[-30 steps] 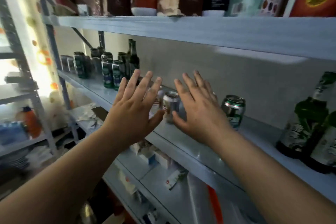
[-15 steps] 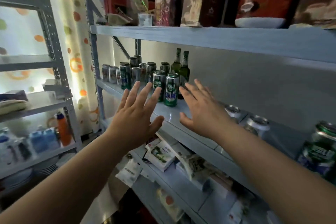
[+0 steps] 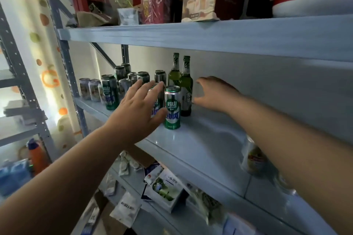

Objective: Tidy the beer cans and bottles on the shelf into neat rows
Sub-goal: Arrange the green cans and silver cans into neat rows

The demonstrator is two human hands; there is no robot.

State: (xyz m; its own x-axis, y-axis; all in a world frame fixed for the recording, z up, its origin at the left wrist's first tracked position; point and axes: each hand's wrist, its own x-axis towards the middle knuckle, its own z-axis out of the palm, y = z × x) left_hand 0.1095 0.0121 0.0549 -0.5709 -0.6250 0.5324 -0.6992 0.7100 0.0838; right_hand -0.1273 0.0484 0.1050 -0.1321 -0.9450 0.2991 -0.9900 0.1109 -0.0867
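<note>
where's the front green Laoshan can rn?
Head view, centre: the green can stands upright near the front edge of the middle shelf, just right of the left hand, with a green bottle close behind it.

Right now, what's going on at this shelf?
A person is reaching both hands into a cluster of beer cans and bottles on the shelf. The left hand, fingers straight, covers a can next to the front green can. The right hand is open beside the two green bottles, gripping nothing. More cans stand unevenly to the left, and a blurred can sits apart behind the right forearm.
</note>
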